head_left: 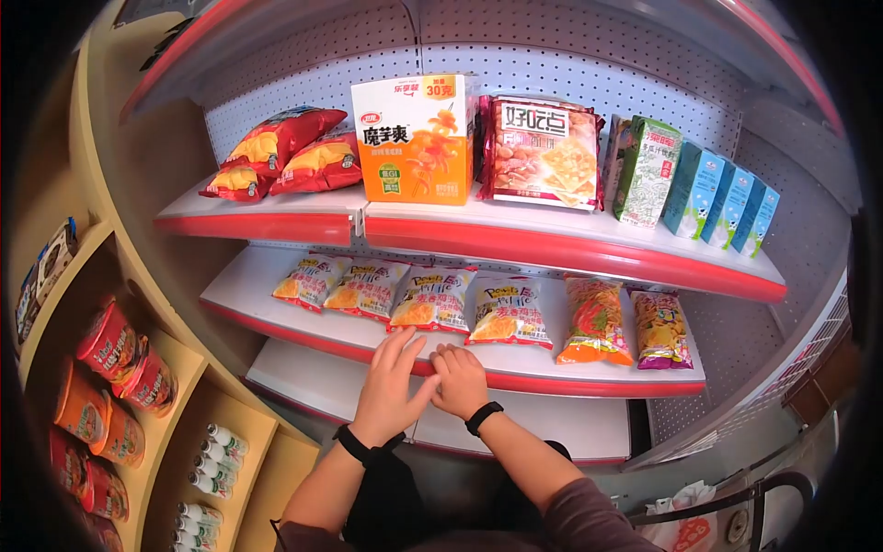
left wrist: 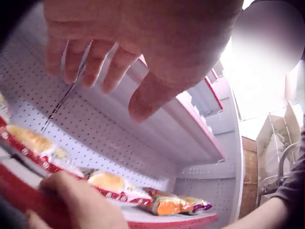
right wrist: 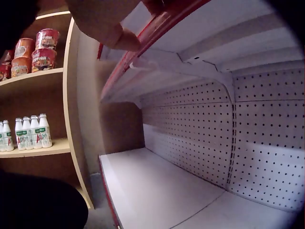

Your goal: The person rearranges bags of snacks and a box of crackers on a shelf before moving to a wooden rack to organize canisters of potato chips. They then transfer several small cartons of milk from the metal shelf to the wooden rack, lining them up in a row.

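My left hand point(head_left: 390, 390) is held up in front of the lower shelf, its fingers straight and spread, with nothing in it. Beside it, my right hand point(head_left: 460, 382) has loosely bent fingers at the red shelf edge point(right wrist: 143, 40) and no item shows in its grasp. Just beyond the fingertips lies a white and orange snack bag point(head_left: 430, 299). A matching bag point(head_left: 510, 311) lies to its right, with more of the kind to the left. Farther right are an orange snack bag point(head_left: 596, 320) and a purple-edged one point(head_left: 660, 329).
Above, the upper shelf point(head_left: 552, 237) carries red chip bags point(head_left: 317, 156), an orange and white box point(head_left: 414, 138), a biscuit pack point(head_left: 543, 152), a green carton point(head_left: 648, 170) and blue cartons point(head_left: 697, 193). At left, a wooden rack point(head_left: 175, 405) holds noodle cups point(head_left: 110, 340) and white bottles point(head_left: 216, 455).
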Motion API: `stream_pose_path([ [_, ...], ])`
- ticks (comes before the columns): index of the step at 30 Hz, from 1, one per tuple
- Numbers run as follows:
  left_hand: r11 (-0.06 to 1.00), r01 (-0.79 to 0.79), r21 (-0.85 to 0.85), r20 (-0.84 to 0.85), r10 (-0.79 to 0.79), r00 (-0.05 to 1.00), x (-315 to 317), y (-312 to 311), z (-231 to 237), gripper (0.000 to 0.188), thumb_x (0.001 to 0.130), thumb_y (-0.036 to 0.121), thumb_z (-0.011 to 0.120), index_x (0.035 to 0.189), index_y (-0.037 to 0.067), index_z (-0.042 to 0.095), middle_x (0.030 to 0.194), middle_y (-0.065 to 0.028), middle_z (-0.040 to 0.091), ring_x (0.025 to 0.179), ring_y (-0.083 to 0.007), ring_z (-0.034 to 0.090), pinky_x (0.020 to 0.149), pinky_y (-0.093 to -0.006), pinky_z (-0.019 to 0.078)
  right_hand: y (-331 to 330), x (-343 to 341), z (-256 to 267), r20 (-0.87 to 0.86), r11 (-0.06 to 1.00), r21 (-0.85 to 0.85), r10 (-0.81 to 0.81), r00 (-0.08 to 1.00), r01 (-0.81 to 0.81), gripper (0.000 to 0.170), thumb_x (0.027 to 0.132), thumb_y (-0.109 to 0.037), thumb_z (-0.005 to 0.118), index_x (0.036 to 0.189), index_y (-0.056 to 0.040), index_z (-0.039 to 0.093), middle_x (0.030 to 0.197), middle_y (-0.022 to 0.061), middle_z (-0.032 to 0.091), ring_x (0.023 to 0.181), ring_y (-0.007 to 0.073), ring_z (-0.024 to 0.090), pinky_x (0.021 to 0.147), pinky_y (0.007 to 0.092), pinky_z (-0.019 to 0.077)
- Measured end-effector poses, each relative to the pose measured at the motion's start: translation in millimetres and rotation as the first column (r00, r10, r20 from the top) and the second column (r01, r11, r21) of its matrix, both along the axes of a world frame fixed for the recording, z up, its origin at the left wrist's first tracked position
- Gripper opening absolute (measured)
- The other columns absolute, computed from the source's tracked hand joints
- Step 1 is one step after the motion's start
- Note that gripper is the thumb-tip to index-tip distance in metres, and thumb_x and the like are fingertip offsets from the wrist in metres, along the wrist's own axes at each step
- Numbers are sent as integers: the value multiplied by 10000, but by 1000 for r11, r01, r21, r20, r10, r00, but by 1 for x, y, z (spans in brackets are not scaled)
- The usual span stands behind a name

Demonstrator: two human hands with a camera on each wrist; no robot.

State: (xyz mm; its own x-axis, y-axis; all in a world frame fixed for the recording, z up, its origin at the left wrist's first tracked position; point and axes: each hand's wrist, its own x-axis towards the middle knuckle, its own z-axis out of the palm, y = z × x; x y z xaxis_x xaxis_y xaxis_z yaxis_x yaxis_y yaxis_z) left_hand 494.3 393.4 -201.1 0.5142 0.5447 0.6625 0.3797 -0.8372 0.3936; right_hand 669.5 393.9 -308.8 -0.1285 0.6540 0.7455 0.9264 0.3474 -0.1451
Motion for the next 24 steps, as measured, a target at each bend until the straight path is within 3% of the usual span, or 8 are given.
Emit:
stream_pose_path([
  [2,999,44,11,94,-45,995,9,-4,32,503,835,146,761,1285,-8,599,1382,-214,540,1306,-418,506,1098,-485,406,2,1,-3,10,1000,5,0,1000,0,426,776,-264,698,1106,-11,605,1180,188,641,1117,350,606,996,451,472],
  [3,992,45,116,146,-62,987,14,-4,47,444,823,114,764,1230,-9,636,1325,-196,588,1271,-405,546,1071,-477,431,2,1,-4,14,1000,8,0,1000,-1,429,776,-266,698,1106,-10,604,1180,188,640,1117,349,605,996,450,472],
  [7,969,69,238,169,-112,979,26,0,83,454,809,85,766,1236,5,635,1315,-194,598,1286,-403,542,1074,-483,429,-1,-1,0,-1,998,-57,-12,1000,12,420,775,-267,693,1095,-8,610,1171,187,644,1111,345,609,995,450,472],
  [16,832,-135,538,267,-16,963,31,41,172,472,833,103,751,1271,7,606,1328,-190,589,1239,-385,552,1064,-466,427,1,0,-2,28,999,20,-30,999,29,415,774,-276,688,1085,-7,627,1178,182,655,1113,330,612,988,436,477],
  [19,833,-137,535,251,-2,968,32,54,183,468,833,104,751,1271,16,609,1329,-186,587,1226,-377,557,1055,-455,431,2,0,-4,28,999,10,-30,999,30,417,777,-278,687,1090,-9,627,1182,181,656,1115,330,612,991,437,475],
  [24,841,-114,529,176,22,984,29,50,162,452,832,104,750,1257,23,620,1341,-183,579,1227,-373,553,1054,-452,430,3,1,-3,28,999,45,-32,999,31,408,767,-270,693,1081,-20,618,1143,172,648,1080,329,615,956,447,493],
])
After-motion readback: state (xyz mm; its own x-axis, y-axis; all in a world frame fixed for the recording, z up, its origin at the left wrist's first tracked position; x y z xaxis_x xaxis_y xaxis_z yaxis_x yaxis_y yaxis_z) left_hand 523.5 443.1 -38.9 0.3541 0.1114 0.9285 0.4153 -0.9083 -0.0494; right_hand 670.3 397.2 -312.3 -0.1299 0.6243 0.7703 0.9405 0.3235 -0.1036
